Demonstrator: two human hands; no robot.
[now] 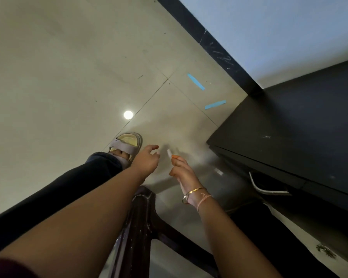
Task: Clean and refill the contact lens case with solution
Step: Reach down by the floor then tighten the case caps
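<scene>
Beige tiled floor (68, 77) | dark chair frame (141, 217) between forearms | right hand (182, 169) pinches small white item (169, 153) at fingertips, just right of left hand (146, 158) | item's long axis points away, up-left | left hand's fingers loosely curled | sandal (127, 143) beyond

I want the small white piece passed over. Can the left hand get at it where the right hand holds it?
Probably yes. The left hand hangs loosely curled, close beside the white piece pinched in the right hand, with nothing between them.
</scene>
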